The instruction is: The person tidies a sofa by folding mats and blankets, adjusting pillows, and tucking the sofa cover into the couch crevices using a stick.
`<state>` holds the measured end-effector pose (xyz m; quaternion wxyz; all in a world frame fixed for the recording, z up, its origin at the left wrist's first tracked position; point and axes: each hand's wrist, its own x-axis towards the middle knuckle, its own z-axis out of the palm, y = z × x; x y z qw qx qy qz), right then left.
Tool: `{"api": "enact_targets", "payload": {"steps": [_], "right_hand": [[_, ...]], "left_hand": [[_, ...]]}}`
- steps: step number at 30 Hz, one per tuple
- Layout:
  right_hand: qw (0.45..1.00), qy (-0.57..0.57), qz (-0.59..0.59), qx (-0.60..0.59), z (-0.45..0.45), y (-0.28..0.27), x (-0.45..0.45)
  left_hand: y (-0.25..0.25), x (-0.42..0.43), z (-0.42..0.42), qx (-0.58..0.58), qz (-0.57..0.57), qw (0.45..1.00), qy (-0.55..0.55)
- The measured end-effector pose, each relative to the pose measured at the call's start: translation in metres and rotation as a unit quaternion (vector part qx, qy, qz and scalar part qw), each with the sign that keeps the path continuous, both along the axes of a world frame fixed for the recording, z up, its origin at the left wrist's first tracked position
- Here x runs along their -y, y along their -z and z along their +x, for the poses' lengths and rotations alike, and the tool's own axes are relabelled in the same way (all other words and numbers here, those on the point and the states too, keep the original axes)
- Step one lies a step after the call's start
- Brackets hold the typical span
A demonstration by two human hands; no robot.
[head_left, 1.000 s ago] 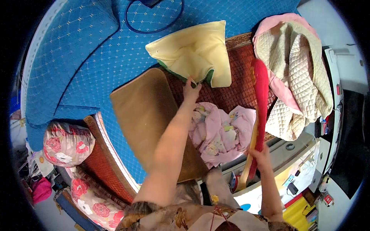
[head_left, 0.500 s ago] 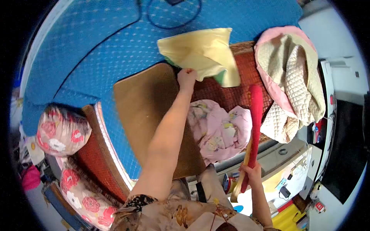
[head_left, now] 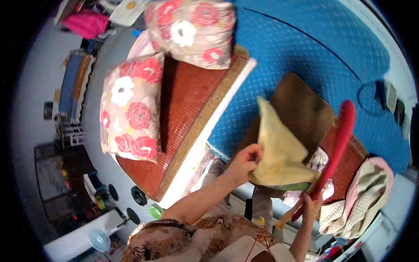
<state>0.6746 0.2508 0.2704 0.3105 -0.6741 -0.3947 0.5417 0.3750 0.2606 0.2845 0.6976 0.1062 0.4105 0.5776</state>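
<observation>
My left hand (head_left: 245, 165) pinches the edge of a pale yellow cloth (head_left: 281, 150) with a green part along its lower side. The cloth hangs in front of my knees. In my right hand (head_left: 311, 206) is a long red stick-like thing (head_left: 338, 150), tilted up, with a thin pale wooden-looking strip (head_left: 288, 216) beside it. Whether the two are joined I cannot tell. Behind the cloth lies a flat brown mat (head_left: 303, 111) on the blue bed cover (head_left: 279, 56). Pink printed fabric (head_left: 318, 160) shows in part between the cloth and the red stick.
Two flowered pillows (head_left: 131, 109) rest on a reddish woven mat (head_left: 185, 98) to the left. A pink-edged quilted cover (head_left: 364, 187) lies at the right. A black cord (head_left: 305, 28) crosses the blue cover. Shelves and a white cabinet (head_left: 83, 236) stand lower left.
My view has swung left towards the pillows. My left hand has brought the yellow cloth from over the bed back near my knees. The red stick remains in my right hand.
</observation>
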Motion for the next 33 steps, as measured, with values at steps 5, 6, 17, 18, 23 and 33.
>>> {"api": "enact_targets", "payload": {"steps": [5,6,17,18,23,33], "right_hand": [[0.984,-0.178,0.013,-0.018,-0.137,0.008,-0.006],[0.976,-0.216,0.008,-0.038,-0.172,0.013,-0.008],[0.949,-0.282,-0.093,-0.107,-0.548,0.11,-0.023],[0.954,-0.285,-0.082,-0.055,-0.572,0.095,-0.019],[0.943,-0.311,-0.101,-0.062,-0.62,0.133,-0.03],[0.944,-0.296,0.011,0.147,-0.666,0.153,-0.041]], "left_hand": [[-0.052,0.095,-0.15,0.066,0.025,0.992,-0.108],[-0.064,0.114,-0.18,0.068,0.009,0.992,-0.107],[-0.136,0.425,-0.392,-0.186,-0.139,0.819,-0.525],[-0.184,0.406,-0.396,-0.236,-0.212,0.72,-0.618],[-0.254,0.507,-0.412,-0.361,-0.104,0.522,-0.766],[-0.003,0.523,-0.582,-0.471,-0.232,0.685,-0.505]]}}
